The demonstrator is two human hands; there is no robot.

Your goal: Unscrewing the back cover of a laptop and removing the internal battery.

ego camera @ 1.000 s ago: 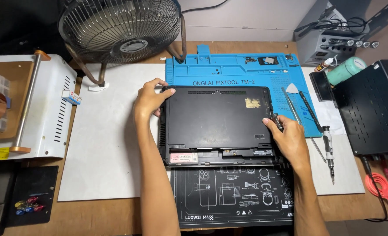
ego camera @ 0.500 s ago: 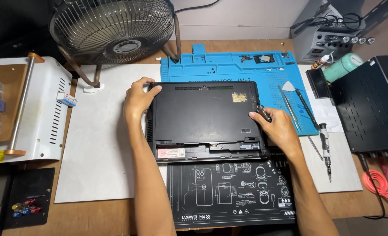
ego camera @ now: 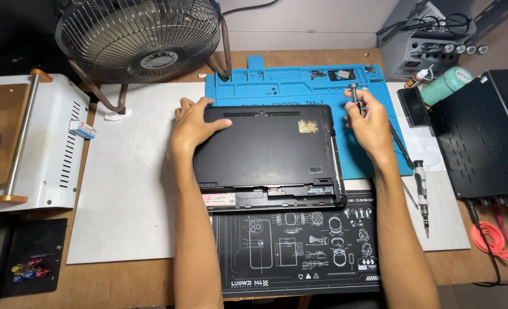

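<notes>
Left hand (ego camera: pixel 194 123) lies flat and open on the upturned black laptop (ego camera: pixel 268 151), pinning its far left corner on the blue mat (ego camera: pixel 300 86). Right hand (ego camera: pixel 371 123) pinches a small screwdriver (ego camera: pixel 354 94) upright beside the right edge. Best kept vertical, laptop held steady, tip seated fully before turning.

The white mat (ego camera: pixel 134 194) left of the laptop (ego camera: pixel 268 151) lies open. A fan (ego camera: pixel 142 48) crowds the back; a screwdriver (ego camera: pixel 421 191) and black box (ego camera: pixel 483 134) block the right.
</notes>
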